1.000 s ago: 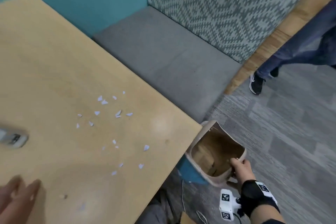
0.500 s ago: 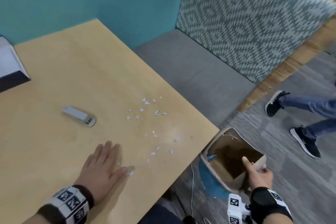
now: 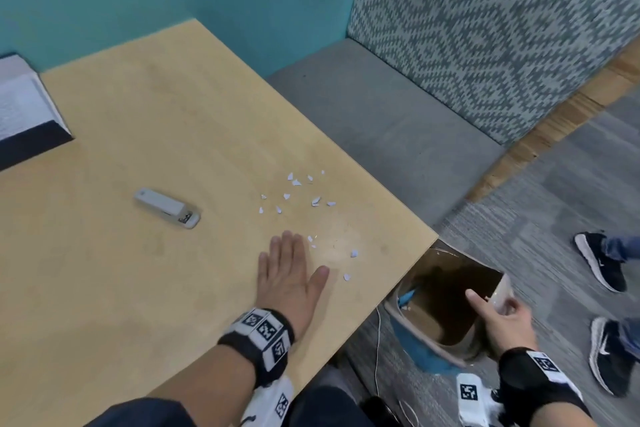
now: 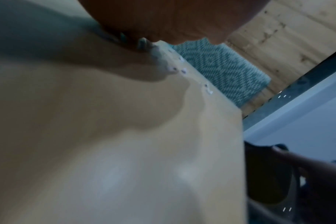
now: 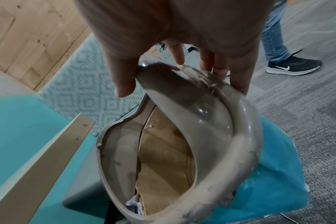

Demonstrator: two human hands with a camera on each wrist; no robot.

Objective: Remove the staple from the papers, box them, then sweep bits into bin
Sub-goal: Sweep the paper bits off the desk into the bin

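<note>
Several small white paper bits (image 3: pixel 297 199) lie scattered on the wooden table (image 3: pixel 145 281) near its right corner. My left hand (image 3: pixel 289 269) lies flat on the table, fingers straight, just left of the nearest bits; these also show in the left wrist view as paper bits (image 4: pixel 182 71). My right hand (image 3: pixel 498 315) grips the rim of a beige bin (image 3: pixel 429 347) held below the table's right edge. The right wrist view has the bin (image 5: pixel 211 121) tilted, thumb inside the rim and fingers outside, cardboard lining within.
A grey stapler (image 3: pixel 168 208) lies on the table left of the bits. A box holding papers (image 3: pixel 24 114) sits at the far left edge. A grey bench (image 3: pixel 374 114) runs behind the table. Another person's shoes (image 3: pixel 601 262) stand on the carpet at right.
My left hand has slid right across the table toward the paper bits. The bin stays gripped by my right hand beside the table's edge while my head view shifts.
</note>
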